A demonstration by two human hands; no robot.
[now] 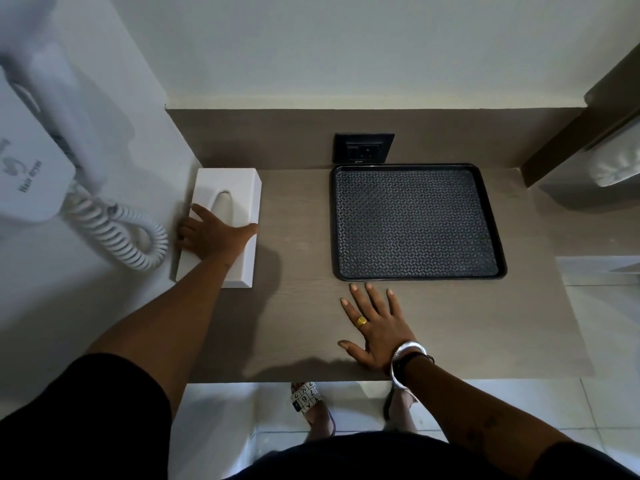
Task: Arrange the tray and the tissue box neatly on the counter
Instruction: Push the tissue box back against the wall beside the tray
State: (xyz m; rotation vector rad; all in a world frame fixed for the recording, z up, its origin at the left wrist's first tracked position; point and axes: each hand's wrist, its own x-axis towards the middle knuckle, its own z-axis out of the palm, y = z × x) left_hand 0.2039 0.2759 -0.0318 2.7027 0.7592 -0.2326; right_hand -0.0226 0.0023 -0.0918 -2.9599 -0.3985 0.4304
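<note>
Our left hand (211, 233) grips tissue box (221, 223), long axis toward wall, left of tray (417, 221); right hand (375, 332) spread flat on table (298, 306), just before tray.

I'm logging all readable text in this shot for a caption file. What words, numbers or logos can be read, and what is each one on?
"Hair dryer": on the white wall-mounted hair dryer unit, below a logo too blurred to read.
"6", "7": among printed characters on the slipper strap; the rest are too small to read.
Small mark on the black wall socket: unreadable.
Tissue box and tray: no text visible.
</note>
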